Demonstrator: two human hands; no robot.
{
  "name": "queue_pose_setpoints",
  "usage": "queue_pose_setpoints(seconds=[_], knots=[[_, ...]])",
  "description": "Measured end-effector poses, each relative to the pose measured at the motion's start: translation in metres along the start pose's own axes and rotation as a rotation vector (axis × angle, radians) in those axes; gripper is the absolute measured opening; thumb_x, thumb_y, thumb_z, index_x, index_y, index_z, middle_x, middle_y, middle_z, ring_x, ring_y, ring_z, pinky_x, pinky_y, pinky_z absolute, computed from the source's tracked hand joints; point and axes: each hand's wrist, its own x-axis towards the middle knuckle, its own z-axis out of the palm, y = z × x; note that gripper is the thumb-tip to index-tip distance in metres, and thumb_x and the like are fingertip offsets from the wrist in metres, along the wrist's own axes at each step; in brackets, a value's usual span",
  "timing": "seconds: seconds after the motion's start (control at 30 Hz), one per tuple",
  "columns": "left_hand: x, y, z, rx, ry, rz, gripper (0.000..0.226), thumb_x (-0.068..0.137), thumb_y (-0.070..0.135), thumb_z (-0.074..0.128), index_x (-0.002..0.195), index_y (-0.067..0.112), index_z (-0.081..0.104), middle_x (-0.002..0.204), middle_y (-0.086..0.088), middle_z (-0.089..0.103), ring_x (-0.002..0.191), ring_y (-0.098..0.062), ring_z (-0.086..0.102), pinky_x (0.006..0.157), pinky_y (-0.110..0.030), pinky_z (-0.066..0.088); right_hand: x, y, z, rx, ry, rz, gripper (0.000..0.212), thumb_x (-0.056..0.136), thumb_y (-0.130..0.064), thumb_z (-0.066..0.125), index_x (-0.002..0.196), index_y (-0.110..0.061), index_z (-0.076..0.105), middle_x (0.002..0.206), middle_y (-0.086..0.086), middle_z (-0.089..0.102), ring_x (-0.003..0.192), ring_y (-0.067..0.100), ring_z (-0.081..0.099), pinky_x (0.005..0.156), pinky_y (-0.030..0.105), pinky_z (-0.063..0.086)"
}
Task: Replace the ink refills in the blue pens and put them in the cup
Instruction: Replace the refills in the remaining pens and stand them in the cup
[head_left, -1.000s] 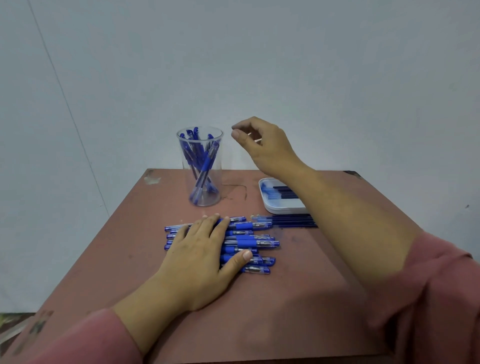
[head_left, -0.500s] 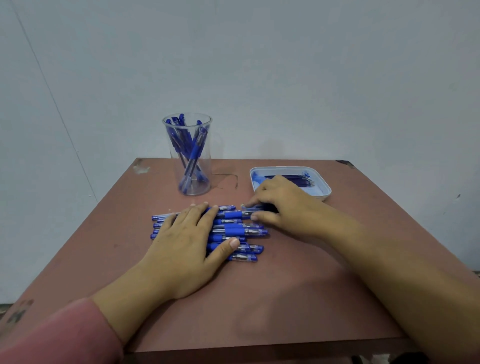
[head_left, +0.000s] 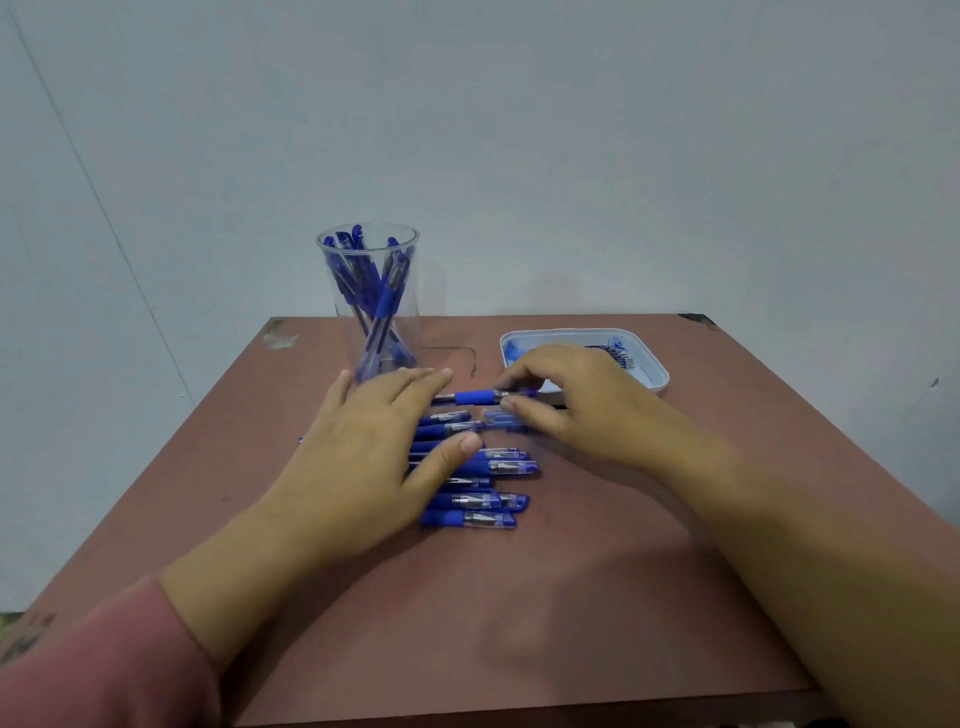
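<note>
- The right hand (head_left: 587, 402) pinches 1 blue pen (head_left: 475, 397) between thumb and forefinger near its capped end; the pen points left, at the far edge of the row.
- The left hand (head_left: 363, 447) lies flat, fingers straight and spread wide, over the left half of the row of pens (head_left: 483, 501), holding nothing.
- The row lies side by side on the brown table (head_left: 519, 613), caps toward the right.
- Beyond the left hand stands the clear cup (head_left: 402, 322), upright, with several blue pens leaning inside.
- Behind the right hand sits a white tray (head_left: 655, 371) holding dark refills (head_left: 618, 356).
</note>
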Motion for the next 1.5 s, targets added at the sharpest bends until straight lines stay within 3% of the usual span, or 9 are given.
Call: queue_pose_setpoints(seconds=[0.1, 0.2, 0.4, 0.57, 0.73, 0.87, 0.97, 1.17, 1.5], knots=[[0.024, 0.001, -0.009, -0.034, 0.051, 0.085, 0.055, 0.089, 0.069, 0.038, 0.128, 0.035, 0.056, 0.118, 0.016, 0.064, 0.110, -0.005, 0.056, 0.111, -0.029, 0.030, -0.005, -0.001, -0.002, 0.076, 0.084, -0.037, 0.008, 0.090, -0.026, 0.064, 0.097, -0.027, 0.068, 0.089, -0.022, 0.062, 0.090, 0.002, 0.058, 0.080, 0.017, 0.045], [0.040, 0.003, -0.007, -0.268, 0.071, 0.084, 0.046, 0.081, 0.061, 0.051, 0.114, 0.034, 0.065, 0.093, 0.015, 0.070, 0.087, -0.001, 0.063, 0.081, -0.030, 0.054, -0.007, 0.002, -0.001, 0.126, 0.202, -0.057, 0.010, 0.087, -0.034, 0.065, 0.095, -0.039, 0.063, 0.088, -0.023, 0.063, 0.090, 0.002, 0.060, 0.080, 0.018, 0.046], [0.041, -0.005, 0.012, -0.329, 0.197, 0.129, 0.024, 0.089, 0.051, 0.058, 0.111, 0.043, 0.060, 0.085, 0.023, 0.068, 0.076, 0.000, 0.062, 0.067, -0.030, 0.054, -0.006, 0.013, 0.001, 0.100, 0.280, -0.041, 0.013, 0.084, -0.029, 0.071, 0.096, -0.027, 0.070, 0.086, -0.017, 0.066, 0.086, 0.003, 0.060, 0.078, 0.015, 0.044], [0.038, -0.009, 0.015, -0.326, 0.190, 0.161, 0.022, 0.088, 0.052, 0.059, 0.108, 0.043, 0.059, 0.087, 0.026, 0.065, 0.079, 0.000, 0.059, 0.066, -0.024, 0.053, -0.006, 0.012, 0.006, 0.148, 0.197, -0.021, 0.011, 0.087, -0.035, 0.066, 0.096, -0.037, 0.063, 0.090, -0.020, 0.066, 0.091, 0.003, 0.063, 0.080, 0.021, 0.049], [0.039, -0.009, 0.018, -0.352, 0.210, 0.131, 0.029, 0.080, 0.056, 0.056, 0.102, 0.038, 0.066, 0.078, 0.023, 0.064, 0.075, 0.005, 0.058, 0.063, -0.013, 0.045, -0.003, 0.007, 0.010, 0.120, 0.164, -0.046, 0.015, 0.088, -0.030, 0.066, 0.102, -0.027, 0.069, 0.093, -0.018, 0.067, 0.091, 0.002, 0.062, 0.080, 0.015, 0.047], [0.039, -0.008, 0.017, -0.360, 0.191, 0.124, 0.019, 0.088, 0.037, 0.064, 0.106, 0.033, 0.067, 0.083, 0.019, 0.068, 0.074, 0.002, 0.059, 0.066, -0.018, 0.048, -0.002, 0.004, 0.012, 0.089, 0.199, -0.065, 0.014, 0.087, -0.025, 0.062, 0.098, -0.020, 0.070, 0.092, -0.012, 0.069, 0.090, 0.002, 0.061, 0.078, 0.013, 0.045], [0.039, -0.007, 0.014, -0.400, 0.182, 0.126, 0.019, 0.088, 0.027, 0.066, 0.106, 0.029, 0.070, 0.078, 0.024, 0.065, 0.070, 0.006, 0.058, 0.065, -0.008, 0.042, -0.002, 0.001, 0.013, 0.054, 0.231, -0.097, 0.015, 0.087, -0.021, 0.061, 0.095, -0.012, 0.069, 0.090, -0.004, 0.070, 0.087, 0.006, 0.059, 0.076, 0.013, 0.044], [0.038, -0.004, 0.008, -0.478, 0.124, 0.125, 0.018, 0.088, 0.024, 0.065, 0.103, 0.031, 0.072, 0.080, 0.030, 0.064, 0.069, 0.007, 0.059, 0.063, -0.004, 0.040, -0.005, -0.001, 0.011, 0.008, 0.246, -0.140, 0.016, 0.087, -0.020, 0.060, 0.092, -0.007, 0.069, 0.090, -0.003, 0.069, 0.085, 0.008, 0.058, 0.076, 0.015, 0.043], [0.039, 0.001, -0.001, -0.640, -0.028, 0.103, 0.020, 0.090, 0.021, 0.062, 0.095, 0.038, 0.070, 0.081, 0.016, 0.072, 0.076, 0.004, 0.066, 0.069, -0.005, 0.044, -0.008, -0.003, 0.005, -0.102, 0.268, -0.226, 0.018, 0.087, -0.014, 0.060, 0.082, 0.003, 0.064, 0.087, -0.017, 0.057, 0.080, 0.010, 0.055, 0.073, 0.014, 0.041]])
